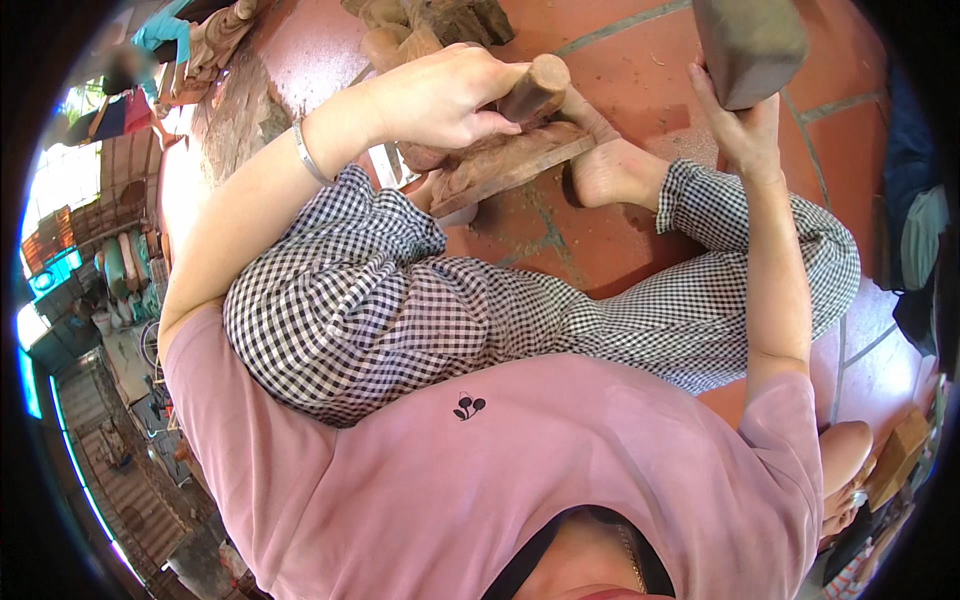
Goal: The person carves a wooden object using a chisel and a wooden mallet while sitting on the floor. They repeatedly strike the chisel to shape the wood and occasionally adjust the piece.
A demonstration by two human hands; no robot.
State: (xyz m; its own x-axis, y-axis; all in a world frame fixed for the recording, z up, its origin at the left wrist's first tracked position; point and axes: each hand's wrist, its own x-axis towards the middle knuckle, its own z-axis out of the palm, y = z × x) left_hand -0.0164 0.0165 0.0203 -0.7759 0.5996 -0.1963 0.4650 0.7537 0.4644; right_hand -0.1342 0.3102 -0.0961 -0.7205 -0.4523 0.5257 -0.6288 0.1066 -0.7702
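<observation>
My left hand is closed round a chisel; its round wooden handle end points up toward me, and its blade is hidden. Just under that hand lies a carved piece of brown wood with a flat edge, steadied at my bare feet. Off to the right, my right hand grips a wooden mallet with a blocky dark head, raised and apart from the chisel. The mallet's handle is mostly hidden behind its head and my fingers.
More carved wood stands beyond my left hand on the red tile floor. A large rough timber piece lies at the left. Another person is at the far upper left. Someone's hand and a wooden block show at the lower right.
</observation>
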